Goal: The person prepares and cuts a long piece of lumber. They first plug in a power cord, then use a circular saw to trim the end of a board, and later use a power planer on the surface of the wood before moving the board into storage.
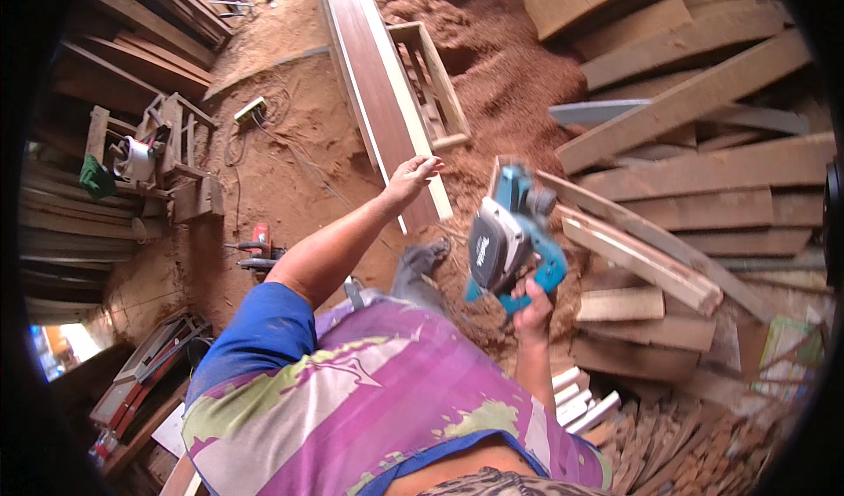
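Note:
My right hand (533, 311) grips the rear handle of a teal and black electric hand planer (508, 237), held up off the board on its right side. The planer is slightly blurred. My left hand (417, 176) is over the near end of a long board, its fingers loosely stretched toward the right and holding nothing that I can see. Whether it touches the board is unclear. The board (384, 92) has a reddish-brown face with pale strips along both edges and runs away from me.
An open wooden frame (431, 83) stands beside the board amid heaped reddish shavings (501, 83). Stacked planks (686, 180) fill the right. On the left floor lie a power strip (250, 108) with trailing cords and a red power tool (260, 239), near a small wooden stand (180, 136).

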The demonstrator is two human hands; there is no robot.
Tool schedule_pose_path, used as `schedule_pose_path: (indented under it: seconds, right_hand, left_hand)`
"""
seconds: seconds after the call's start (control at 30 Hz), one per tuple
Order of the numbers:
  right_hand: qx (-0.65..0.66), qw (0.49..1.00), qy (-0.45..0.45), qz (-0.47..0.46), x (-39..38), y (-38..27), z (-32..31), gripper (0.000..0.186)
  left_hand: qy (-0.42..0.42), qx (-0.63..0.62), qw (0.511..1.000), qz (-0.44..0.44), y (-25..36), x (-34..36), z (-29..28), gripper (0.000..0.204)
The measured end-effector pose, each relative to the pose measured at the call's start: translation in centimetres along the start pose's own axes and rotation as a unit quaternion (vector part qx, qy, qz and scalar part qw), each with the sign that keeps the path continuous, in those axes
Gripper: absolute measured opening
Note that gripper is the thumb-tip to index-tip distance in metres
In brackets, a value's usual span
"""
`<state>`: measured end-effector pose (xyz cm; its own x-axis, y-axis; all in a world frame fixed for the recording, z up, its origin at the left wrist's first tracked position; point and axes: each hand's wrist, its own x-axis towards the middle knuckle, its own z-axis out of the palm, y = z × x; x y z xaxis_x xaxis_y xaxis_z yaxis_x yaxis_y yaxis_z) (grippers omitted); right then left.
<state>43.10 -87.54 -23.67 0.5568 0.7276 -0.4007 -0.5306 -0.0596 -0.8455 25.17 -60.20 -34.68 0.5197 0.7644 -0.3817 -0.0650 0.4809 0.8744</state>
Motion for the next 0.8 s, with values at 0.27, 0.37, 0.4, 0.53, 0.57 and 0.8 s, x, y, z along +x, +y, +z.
schedule_pose_path:
  seconds: [0.27,0.37,0.4,0.53,0.57,0.8]
  right_hand:
    - [0.37,0.843,-0.363,0.144,-3.5,2.7,11.8,0.036]
    - [0.301,0.851,-0.373,0.213,-3.9,5.2,15.6,0.037]
    - [0.27,0.856,-0.375,0.23,-4.1,6.0,16.8,0.038]
    - [0.158,0.857,-0.396,0.289,-5.7,9.0,20.1,0.04]
    - [0.133,0.855,-0.402,0.299,-6.3,9.6,20.5,0.04]
    - [-0.02,0.826,-0.458,0.327,-8.6,13.0,21.0,0.044]
  left_hand:
    - [-0.216,-0.278,0.926,-0.137,11.4,-16.8,1.9,0.084]
    - [-0.227,-0.376,0.897,-0.044,11.7,-22.7,-1.1,0.102]
    - [-0.227,-0.369,0.901,0.004,11.3,-24.4,-2.3,0.11]
    - [-0.21,-0.174,0.954,0.123,8.7,-29.2,-8.2,0.113]
    - [-0.198,-0.175,0.956,0.128,8.4,-30.4,-8.8,0.113]
    - [-0.027,-0.127,0.978,0.164,10.9,-37.7,-8.2,0.074]
